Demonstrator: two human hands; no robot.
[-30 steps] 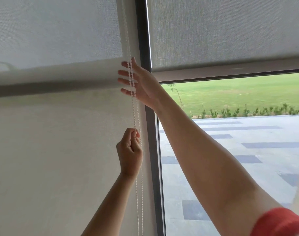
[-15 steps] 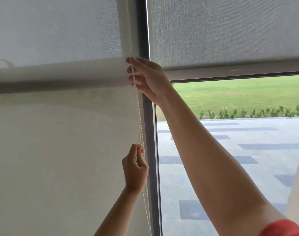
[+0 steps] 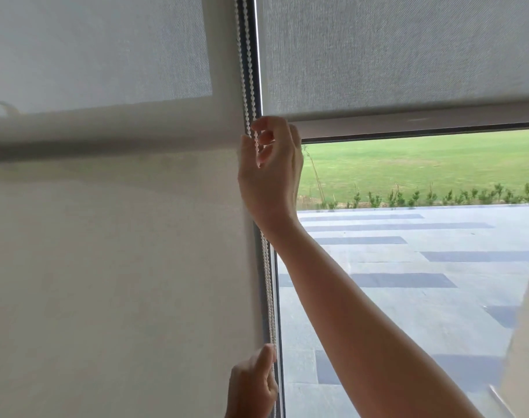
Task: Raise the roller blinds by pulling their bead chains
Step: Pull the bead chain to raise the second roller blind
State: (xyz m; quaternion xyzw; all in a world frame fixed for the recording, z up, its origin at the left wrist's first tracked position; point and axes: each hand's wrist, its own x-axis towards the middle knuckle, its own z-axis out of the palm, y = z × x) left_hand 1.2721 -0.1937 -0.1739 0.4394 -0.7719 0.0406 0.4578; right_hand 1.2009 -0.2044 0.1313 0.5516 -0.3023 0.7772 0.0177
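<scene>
Hanging white, the doubled bead chain (image 3: 247, 86) is pinched by both hands, right (image 3: 270, 173) above left (image 3: 252, 387).

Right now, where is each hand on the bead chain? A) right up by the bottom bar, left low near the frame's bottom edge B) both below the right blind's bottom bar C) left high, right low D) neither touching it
A: the right hand pinches the bead chain beside the right blind's bottom bar, while the left hand grips it far lower.

The right hand (image 3: 269, 170) is raised high, its fingers curled closed (arm stretched up); the left hand (image 3: 251, 387) is low, fingers pinched together.
</scene>
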